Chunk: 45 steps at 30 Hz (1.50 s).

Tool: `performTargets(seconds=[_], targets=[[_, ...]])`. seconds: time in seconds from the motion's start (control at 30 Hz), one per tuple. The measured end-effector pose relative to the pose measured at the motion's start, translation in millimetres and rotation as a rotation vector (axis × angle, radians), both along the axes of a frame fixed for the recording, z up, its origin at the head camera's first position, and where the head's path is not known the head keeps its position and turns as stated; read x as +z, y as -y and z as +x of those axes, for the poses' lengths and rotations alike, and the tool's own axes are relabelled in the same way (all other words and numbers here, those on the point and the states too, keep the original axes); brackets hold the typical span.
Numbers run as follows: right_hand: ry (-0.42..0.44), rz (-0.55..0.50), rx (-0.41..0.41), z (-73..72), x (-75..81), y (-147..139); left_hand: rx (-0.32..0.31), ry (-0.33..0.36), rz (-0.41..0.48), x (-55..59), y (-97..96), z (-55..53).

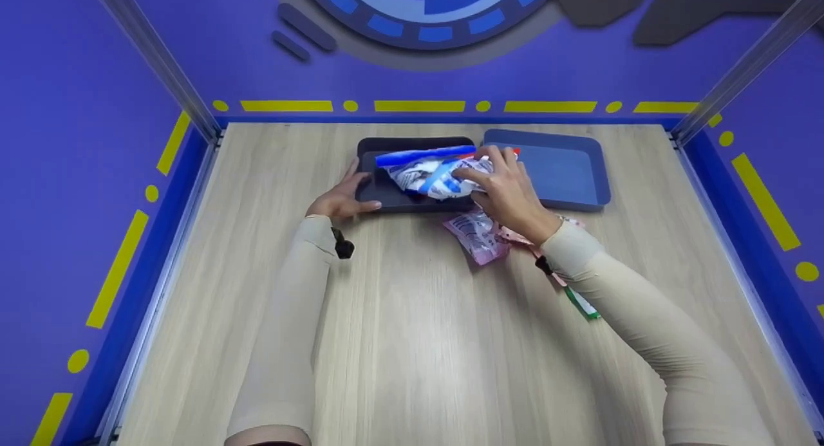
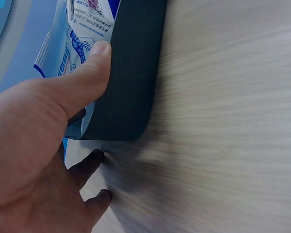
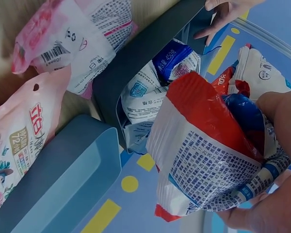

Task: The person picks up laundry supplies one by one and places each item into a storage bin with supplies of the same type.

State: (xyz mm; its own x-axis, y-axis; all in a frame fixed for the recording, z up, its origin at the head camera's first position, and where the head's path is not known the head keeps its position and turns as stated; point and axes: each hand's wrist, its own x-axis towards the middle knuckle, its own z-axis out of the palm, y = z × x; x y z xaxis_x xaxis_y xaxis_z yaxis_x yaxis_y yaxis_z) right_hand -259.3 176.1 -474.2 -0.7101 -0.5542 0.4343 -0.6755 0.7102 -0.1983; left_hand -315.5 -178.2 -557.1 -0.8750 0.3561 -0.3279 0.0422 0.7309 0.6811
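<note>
My right hand (image 1: 508, 188) grips a crinkled white plastic bag (image 3: 208, 165) with red ends and blue printing, above the dark tray (image 1: 412, 208). Another blue-and-white bag (image 3: 145, 92) lies inside that tray in the right wrist view; from the head, the bags overlap and I cannot separate them fully. At the tray's front left corner is my left hand (image 1: 341, 198). Its thumb rests over the front rim, and the fingers spread along the left side. Two of its fingertips (image 2: 104, 195) show outside the tray in the left wrist view.
A blue-grey tray (image 1: 573, 204) stands right of the dark one. Pink-and-white pouches (image 1: 479, 237) lie in front of the trays, partly under my right forearm. A green-edged packet end (image 1: 582, 303) shows beside that sleeve. Blue panels (image 1: 740, 195) wall in the table.
</note>
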Motion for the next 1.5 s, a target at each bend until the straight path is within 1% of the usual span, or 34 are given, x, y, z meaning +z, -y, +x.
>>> performTargets(seconds=[0.2, 0.53, 0.83, 1.2, 1.5], targets=[[0.035, 0.009, -0.006, -5.5, 1.7, 6.4, -0.006, -0.001, 0.013, 0.6, -0.9, 0.5], [0.033, 0.020, -0.003, -16.3, -2.7, 12.3, -0.014, 0.001, 0.010, -1.9, -0.9, -1.8], [0.031, 0.016, 0.002, -20.7, -4.6, 17.2, 0.005, -0.009, 0.017, -1.4, -1.1, 0.1], [0.006, 0.018, 0.004, -26.9, -7.6, 24.9, 0.001, -0.001, 0.022, -1.3, 1.6, 0.5], [-0.028, 0.031, 0.018, -33.5, -10.2, 30.9, 0.010, 0.006, 0.012, -1.4, 1.4, 1.1]])
